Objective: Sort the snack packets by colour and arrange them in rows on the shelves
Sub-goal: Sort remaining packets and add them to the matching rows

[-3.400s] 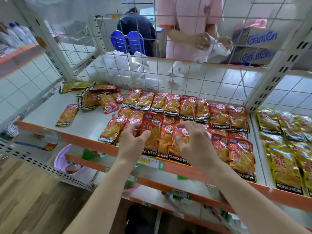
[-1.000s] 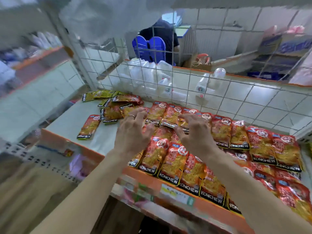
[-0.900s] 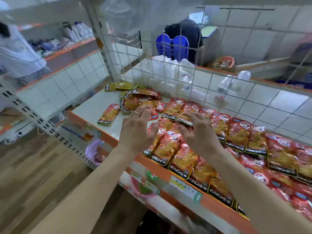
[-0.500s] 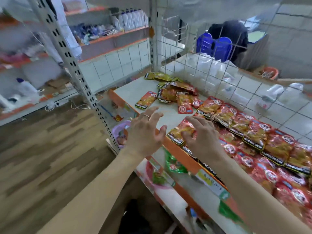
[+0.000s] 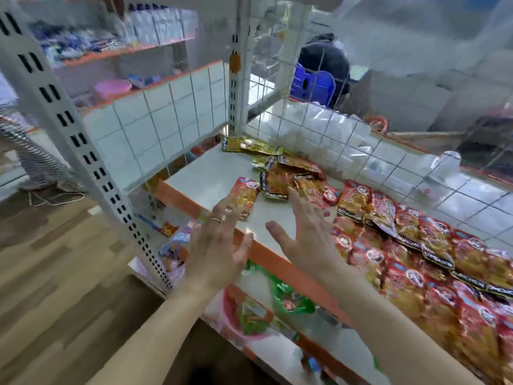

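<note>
Packets point(image 5: 433, 262): red foil with yellow panels, round white emblem, black "KONCHEW" band; laid overlapping in rows along the right of the shelf point(image 5: 211, 173). Loose pile point(image 5: 288, 176) of red ones at the back left, yellow packets point(image 5: 249, 145) in the corner, one stray packet point(image 5: 244, 198) near the front edge. Left hand point(image 5: 219, 251): ringed, fingers spread, empty, over the orange edge. Right hand point(image 5: 308, 234): flat, open, empty, beside the rows.

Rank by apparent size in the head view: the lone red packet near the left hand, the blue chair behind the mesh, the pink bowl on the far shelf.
1. Blue chair
2. Lone red packet, close to the chair's size
3. Pink bowl
Depths differ, so this isn't true size.
</note>
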